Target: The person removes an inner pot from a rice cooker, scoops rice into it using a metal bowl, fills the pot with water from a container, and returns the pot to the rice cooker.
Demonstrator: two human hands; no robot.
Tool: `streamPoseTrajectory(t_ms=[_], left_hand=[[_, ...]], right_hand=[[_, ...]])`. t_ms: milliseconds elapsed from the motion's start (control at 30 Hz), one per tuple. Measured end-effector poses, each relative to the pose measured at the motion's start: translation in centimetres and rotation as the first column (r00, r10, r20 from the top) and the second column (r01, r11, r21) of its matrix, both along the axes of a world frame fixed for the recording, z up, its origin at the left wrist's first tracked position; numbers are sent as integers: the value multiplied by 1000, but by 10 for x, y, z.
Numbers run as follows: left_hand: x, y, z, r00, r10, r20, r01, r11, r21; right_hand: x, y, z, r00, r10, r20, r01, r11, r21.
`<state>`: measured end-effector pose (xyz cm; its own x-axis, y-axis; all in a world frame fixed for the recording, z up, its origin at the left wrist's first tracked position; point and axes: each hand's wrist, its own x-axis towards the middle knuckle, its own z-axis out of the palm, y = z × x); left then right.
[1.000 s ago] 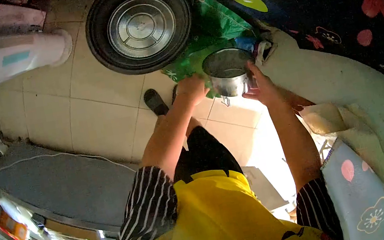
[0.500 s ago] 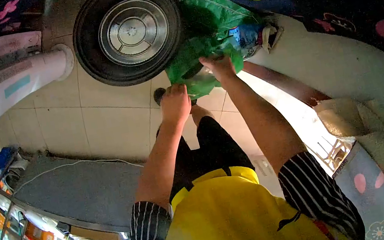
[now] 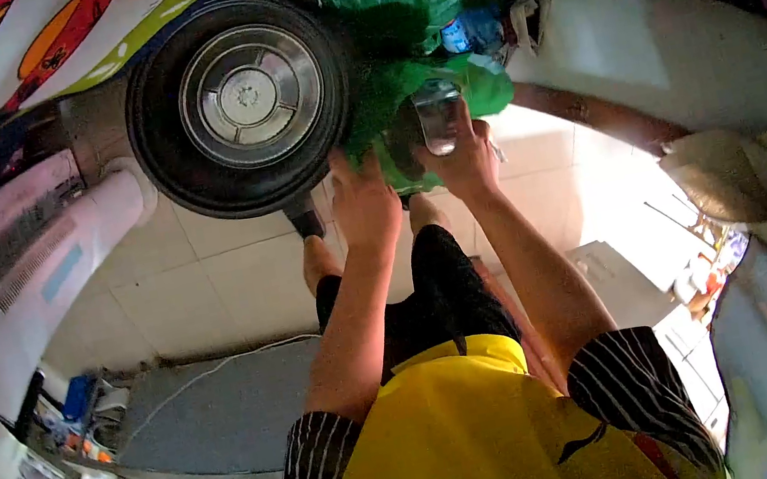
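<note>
Metal pot (image 3: 441, 120): upright a second earlier, had tipped over the green bag (image 3: 486, 85), so we judged its mouth no longer faced up. Right hand (image 3: 466, 163) gripped it. Left hand (image 3: 364, 204) was at the bag's near edge; couldn't tell if pinching. Black-rimmed round item (image 3: 155, 161) sat left of the bag, blue packet (image 3: 454, 37) towards its far side.

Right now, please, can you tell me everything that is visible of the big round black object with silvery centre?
The round black object has a wide, dark outer ring. Its silvery centre looks like metal: a middle circle with curved sections around it, parted by short ridges. It faces up beside the green bag; what bears it is hidden. The left hand is close to its lower right edge, but touching or not, I cannot tell.
</note>
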<state>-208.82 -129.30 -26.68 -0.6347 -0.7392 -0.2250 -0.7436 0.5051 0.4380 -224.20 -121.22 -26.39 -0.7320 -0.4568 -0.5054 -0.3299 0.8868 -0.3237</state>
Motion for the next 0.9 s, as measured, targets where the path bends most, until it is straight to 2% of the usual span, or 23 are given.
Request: streamPoseTrajectory(t_ms=[33, 133, 167, 267, 300, 467, 533, 567, 600, 633, 667, 733, 767, 800, 867, 900], left_hand=[[0, -3, -3, 995, -60, 78, 56, 997, 58], [3, -15, -3, 983, -182, 39, 180, 983, 42], [9, -17, -16, 972, -230, -51, 231, 973, 16], [4, -34, -3, 959, -281, -41, 277, 892, 357], [6, -34, -9, 957, -282, -73, 289, 894, 343], [-10, -25, -25, 934, -286, -214, 324, 930, 172], [-19, -18, -40, 931, -284, -229, 333, 918, 214], [-21, -14, -43, 928, -283, -242, 337, 915, 223], [-20, -9, -44, 926, -279, -255, 339, 911, 235], [-19, -6, -43, 934, -272, -233, 338, 882, 328], [-18, -5, -41, 940, -265, -216, 333, 851, 406], [-18, -6, -38, 953, -227, -202, 299, 816, 495], [-14, -5, -36, 962, -191, -196, 266, 815, 515], [-11, -11, -27, 960, -179, -215, 265, 829, 494], [-3, -21, -21, 963, -137, -230, 239, 828, 507], [2, -23, -23, 968, -108, -227, 217, 813, 541]], right_hand=[[1, -10, -12, 994, -97, 51, 96, 995, 20], [-3, -22, -52, 980, -100, -173, 114, 991, 74], [-4, -19, -63, 946, -28, -323, 56, 995, 79], [-4, -14, -71, 921, 126, -368, -18, 959, 284], [-5, -8, -80, 879, 182, -441, -71, 964, 257], [-19, -15, -136, 901, 338, -272, -146, 827, 542], [-15, -29, -146, 901, 382, -204, -178, 755, 632], [-11, -29, -143, 928, 315, -198, -163, 823, 544], [-6, -22, -150, 961, 190, -199, -78, 881, 466], [-2, -16, -165, 978, 66, -196, 14, 924, 382], [-1, -8, -198, 982, -114, -150, 146, 963, 226], [-2, -24, -207, 900, -436, 7, 435, 895, -102], [2, -29, -211, 968, -226, -109, 244, 950, 197], [2, -52, -179, 989, 22, -148, 54, 869, 493], [2, -47, -199, 983, -176, -52, 180, 882, 435], [8, -30, -230, 968, -250, -34, 244, 889, 387]])
